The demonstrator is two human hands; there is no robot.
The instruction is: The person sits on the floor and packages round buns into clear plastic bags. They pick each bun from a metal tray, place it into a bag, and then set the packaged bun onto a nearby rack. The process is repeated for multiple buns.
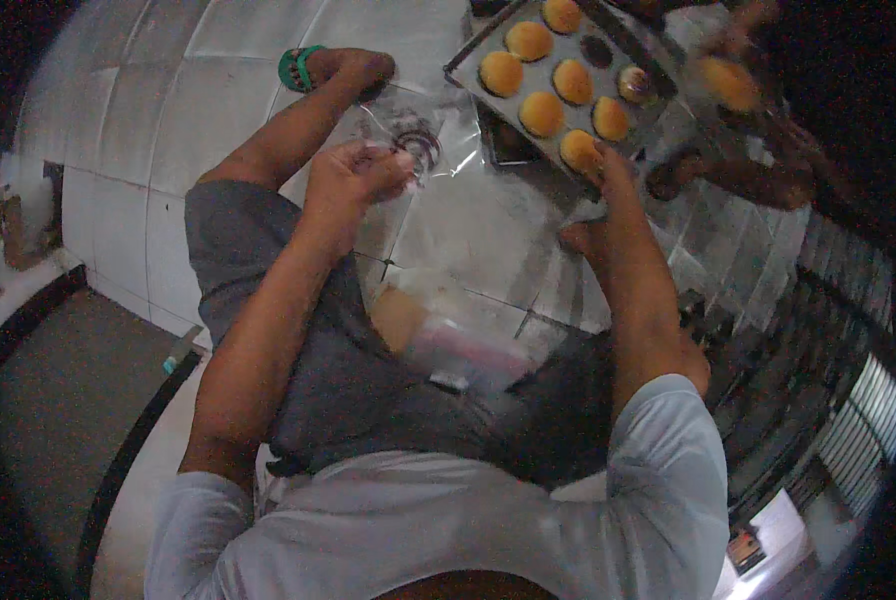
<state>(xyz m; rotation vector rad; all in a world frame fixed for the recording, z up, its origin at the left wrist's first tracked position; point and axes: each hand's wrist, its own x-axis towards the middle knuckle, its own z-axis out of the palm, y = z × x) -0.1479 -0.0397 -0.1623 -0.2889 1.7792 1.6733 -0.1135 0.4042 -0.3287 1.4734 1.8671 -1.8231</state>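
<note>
My left hand (353, 175) is closed, pinching the edge of a clear plastic bag (458, 150) with a dark printed design. The bag spreads out to the right of the fingers, above the tiles. At the far right, my right hand (616, 168) has its fingers on a golden round bun (580, 152) at the near corner of a metal baking tray (600, 65). Some of those fingers are hidden. Several more golden buns (542, 114) sit in rows on the tray, and one round item (636, 84) there looks wrapped or paler.
Beyond the tray's right side, another person's blurred hand (748, 30) is near a bun (730, 84). Between my legs lie blurred plastic packages (468, 352) on the tiled floor (468, 245). A green sandal (300, 69) is on my left foot.
</note>
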